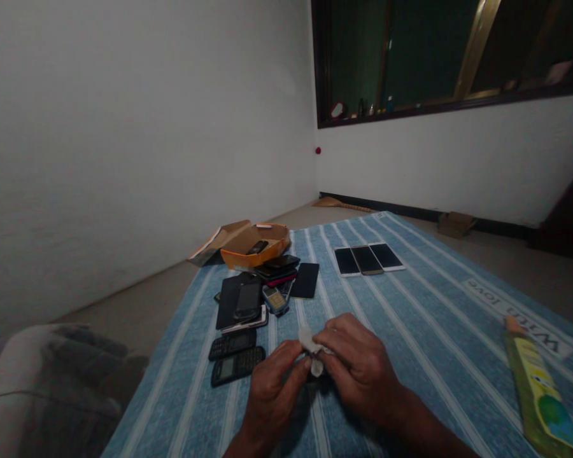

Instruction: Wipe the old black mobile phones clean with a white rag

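Near the front of the cloth-covered table, both hands meet around a small crumpled white tissue-like piece (306,337). My left hand (277,381) pinches its left side, thumb and forefinger together. From the right, my right hand (358,366) grips the same piece with its fingers bent over it. Whether something dark is wrapped inside I cannot make out. Just left of my left hand lie two black keypad phones (237,366). Beyond them is a pile of phones, with a blue-grey keypad phone (275,299) and a black phone (247,300) on it.
An open orange cardboard box (255,257) with a phone inside stands behind the pile. Three smartphones (368,259) lie side by side farther back. A yellow-green bottle (544,394) lies at the right. The striped blue cloth (410,331) covers the table; a grey fabric-covered form (42,394) is at left.
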Action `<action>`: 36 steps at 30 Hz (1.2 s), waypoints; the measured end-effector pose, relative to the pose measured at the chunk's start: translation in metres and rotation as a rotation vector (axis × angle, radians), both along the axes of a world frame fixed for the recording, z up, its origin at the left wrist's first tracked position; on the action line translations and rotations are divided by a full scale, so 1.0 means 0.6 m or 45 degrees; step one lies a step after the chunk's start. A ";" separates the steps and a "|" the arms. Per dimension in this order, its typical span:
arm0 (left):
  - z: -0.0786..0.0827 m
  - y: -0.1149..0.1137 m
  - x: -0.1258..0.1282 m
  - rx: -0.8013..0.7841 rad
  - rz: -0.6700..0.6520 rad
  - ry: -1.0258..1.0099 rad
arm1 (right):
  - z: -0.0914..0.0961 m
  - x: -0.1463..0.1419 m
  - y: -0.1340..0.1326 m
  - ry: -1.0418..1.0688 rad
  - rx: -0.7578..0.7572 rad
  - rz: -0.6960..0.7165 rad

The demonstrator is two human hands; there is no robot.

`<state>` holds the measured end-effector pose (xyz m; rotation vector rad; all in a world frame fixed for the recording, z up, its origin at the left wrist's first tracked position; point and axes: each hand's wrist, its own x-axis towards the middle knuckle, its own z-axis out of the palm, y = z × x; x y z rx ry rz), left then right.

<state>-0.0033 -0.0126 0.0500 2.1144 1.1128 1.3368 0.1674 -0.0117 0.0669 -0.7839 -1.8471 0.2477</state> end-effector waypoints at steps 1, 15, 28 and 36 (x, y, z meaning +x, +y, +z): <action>0.008 -0.001 -0.002 0.009 -0.024 0.025 | 0.001 -0.005 -0.003 -0.015 0.016 0.020; 0.018 0.005 -0.021 -0.088 -0.017 0.113 | -0.005 0.040 0.039 0.327 -0.577 0.242; 0.003 0.016 -0.008 -0.131 0.070 -0.015 | -0.031 0.019 0.044 0.491 -0.371 0.056; 0.000 0.042 0.017 -0.111 0.048 -0.069 | -0.031 0.031 0.059 0.458 -0.371 -0.040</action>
